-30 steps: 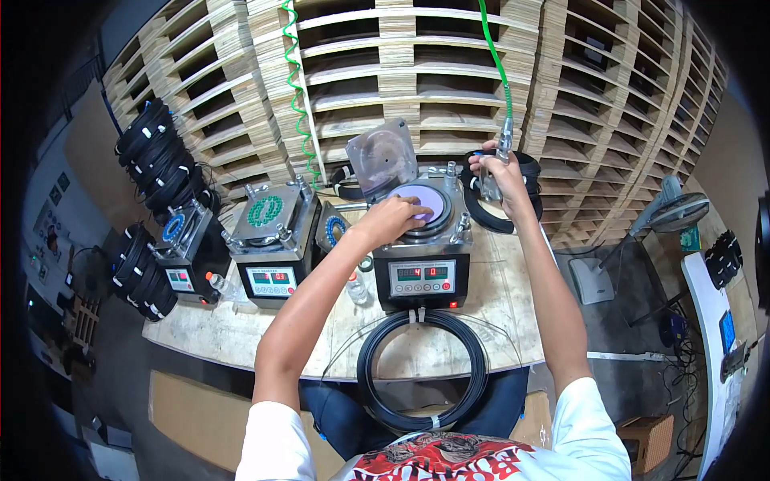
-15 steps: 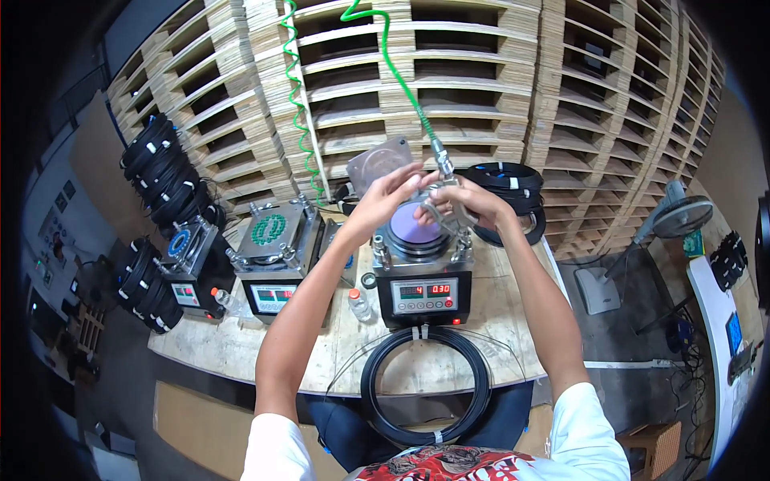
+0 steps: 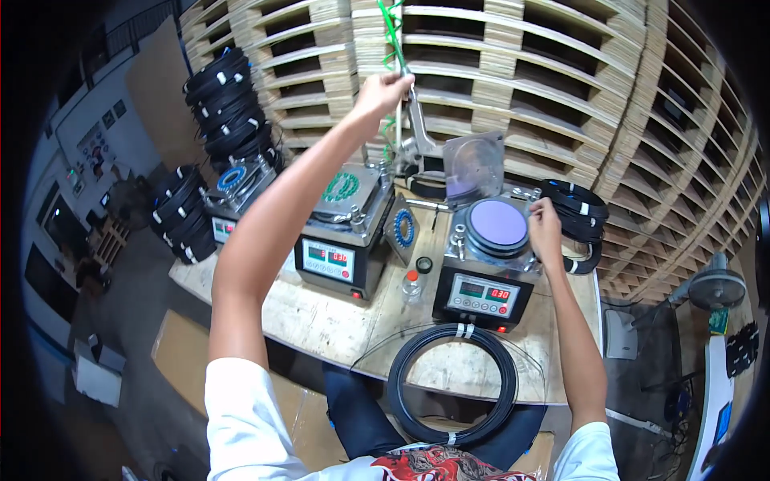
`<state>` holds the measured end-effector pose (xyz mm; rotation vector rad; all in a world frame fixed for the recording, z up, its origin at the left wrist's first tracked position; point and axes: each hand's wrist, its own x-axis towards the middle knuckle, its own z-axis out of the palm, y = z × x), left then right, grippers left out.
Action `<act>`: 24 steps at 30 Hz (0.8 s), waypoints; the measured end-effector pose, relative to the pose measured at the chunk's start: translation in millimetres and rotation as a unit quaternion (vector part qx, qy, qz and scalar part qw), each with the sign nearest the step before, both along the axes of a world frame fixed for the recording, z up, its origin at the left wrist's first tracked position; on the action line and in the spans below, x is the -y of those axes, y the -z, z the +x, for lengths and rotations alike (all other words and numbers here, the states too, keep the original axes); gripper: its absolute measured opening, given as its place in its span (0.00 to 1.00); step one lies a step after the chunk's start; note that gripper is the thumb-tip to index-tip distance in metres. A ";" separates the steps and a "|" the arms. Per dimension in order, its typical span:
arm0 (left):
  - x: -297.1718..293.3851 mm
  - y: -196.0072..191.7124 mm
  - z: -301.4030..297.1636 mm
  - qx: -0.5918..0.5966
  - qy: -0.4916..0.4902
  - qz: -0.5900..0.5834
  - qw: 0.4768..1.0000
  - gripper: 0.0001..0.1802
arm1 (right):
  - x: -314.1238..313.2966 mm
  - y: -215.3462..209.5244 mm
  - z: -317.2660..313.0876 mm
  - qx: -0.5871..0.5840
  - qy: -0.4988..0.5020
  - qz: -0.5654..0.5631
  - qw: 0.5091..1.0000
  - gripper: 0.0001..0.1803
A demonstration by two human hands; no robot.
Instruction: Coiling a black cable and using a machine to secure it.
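Note:
My left hand (image 3: 381, 96) is raised in front of the pallets, closed around the hose end of a metal air blow gun (image 3: 418, 124). The blow gun hangs from a green air hose (image 3: 391, 32), its nozzle end down. At the polishing machine (image 3: 481, 297) on the right, my right hand (image 3: 545, 230) has its fingers bent together at the back right corner post; what they grip is hidden. A round lilac polishing pad (image 3: 499, 222) sits on top of that machine. Behind it a clear square plate (image 3: 475, 167) stands tilted up.
Two more machines with fixtures stand left, the nearer one (image 3: 333, 264) beside a fixture with a blue ring (image 3: 403, 228). A small bottle with a red cap (image 3: 412, 286) is between. A black cable coil (image 3: 399, 401) overhangs the front edge. Cable stacks (image 3: 573, 210) and pallets (image 3: 553, 80) stand behind.
My left hand has carried the blow gun up and left, away from the pad. My right hand has let go of it and come down to the machine's right side. The view has turned left.

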<state>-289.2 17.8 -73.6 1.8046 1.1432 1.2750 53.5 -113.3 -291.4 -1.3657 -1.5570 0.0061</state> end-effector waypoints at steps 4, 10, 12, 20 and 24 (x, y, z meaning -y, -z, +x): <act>-51.0 0.2 -5.3 0.161 0.035 -0.067 0.984 0.10 | 3.9 -0.7 9.0 0.035 0.050 -0.002 0.998 0.10; -134.0 26.8 -31.7 0.217 0.000 -0.100 0.971 0.09 | 9.0 -8.7 -1.6 0.050 0.054 -0.035 0.997 0.12; -146.5 33.1 -37.4 0.243 0.027 -0.108 0.963 0.11 | 14.5 -11.4 -2.3 0.064 0.068 -0.043 0.995 0.12; -123.0 64.2 -26.8 0.256 -0.056 -0.145 0.954 0.41 | 6.8 2.6 3.1 0.094 0.067 -0.025 0.993 0.13; -15.0 90.9 -2.7 0.112 0.120 -0.134 0.977 0.33 | 2.8 6.9 17.8 0.110 0.053 0.001 0.992 0.12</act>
